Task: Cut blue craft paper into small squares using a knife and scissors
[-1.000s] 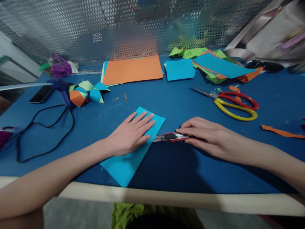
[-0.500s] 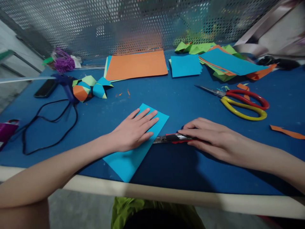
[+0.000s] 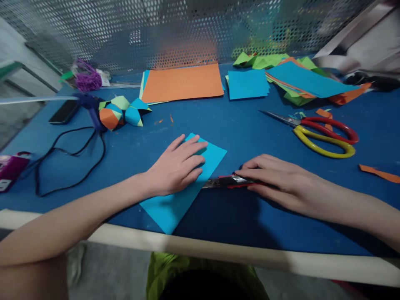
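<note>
Blue paper point(image 3: 175, 210) lies under the left grip point(image 3: 171, 173), its once-flat fingers point(image 3: 191, 163) now bending, spread loose, clasping nothing; the right grip point(image 3: 283, 179) stays closed round the cutter point(image 3: 228, 181), blade point(image 3: 211, 183) at the paper's edge.

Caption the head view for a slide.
Left hand on blue paper, right hand holding a utility knife at its edge.
</note>
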Demonstrator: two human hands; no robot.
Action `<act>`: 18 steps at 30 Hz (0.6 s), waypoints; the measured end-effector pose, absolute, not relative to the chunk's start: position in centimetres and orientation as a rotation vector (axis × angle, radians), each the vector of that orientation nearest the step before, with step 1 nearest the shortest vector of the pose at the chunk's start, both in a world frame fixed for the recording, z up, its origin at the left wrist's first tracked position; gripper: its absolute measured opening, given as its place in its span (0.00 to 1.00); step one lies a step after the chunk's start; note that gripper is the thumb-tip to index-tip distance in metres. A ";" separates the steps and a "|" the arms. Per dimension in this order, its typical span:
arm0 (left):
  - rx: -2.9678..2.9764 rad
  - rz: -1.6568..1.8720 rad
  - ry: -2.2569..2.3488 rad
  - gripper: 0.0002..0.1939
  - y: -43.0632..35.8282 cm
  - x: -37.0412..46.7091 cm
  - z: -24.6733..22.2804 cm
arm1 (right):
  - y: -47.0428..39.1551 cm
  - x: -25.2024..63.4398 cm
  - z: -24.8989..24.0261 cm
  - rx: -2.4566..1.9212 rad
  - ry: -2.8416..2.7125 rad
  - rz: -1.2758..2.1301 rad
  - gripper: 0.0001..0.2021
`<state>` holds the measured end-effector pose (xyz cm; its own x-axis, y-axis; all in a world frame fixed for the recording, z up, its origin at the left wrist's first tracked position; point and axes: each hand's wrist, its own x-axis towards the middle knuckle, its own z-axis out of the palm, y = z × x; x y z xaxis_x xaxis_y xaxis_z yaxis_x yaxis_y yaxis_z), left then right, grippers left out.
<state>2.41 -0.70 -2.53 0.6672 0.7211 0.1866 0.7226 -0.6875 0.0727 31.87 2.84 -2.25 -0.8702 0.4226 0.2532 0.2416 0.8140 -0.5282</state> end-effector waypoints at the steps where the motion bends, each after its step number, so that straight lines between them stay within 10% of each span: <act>1: -2.862 -0.368 -1.197 0.17 -0.8 2.4 -2.1 | 2.9 31.9 -2.3 -0.504 -2.635 0.693 0.15; 18: -3.089 0.096 -1.364 0.36 -7.6 0.4 -1.6 | 4.2 32.1 -2.9 -0.545 -2.610 0.666 0.15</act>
<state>0.44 -7.61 -1.59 0.6768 0.7215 -0.1459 0.7348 -0.6505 0.1921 32.08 4.16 -2.88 -0.8479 0.4553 0.2716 0.2694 0.8112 -0.5190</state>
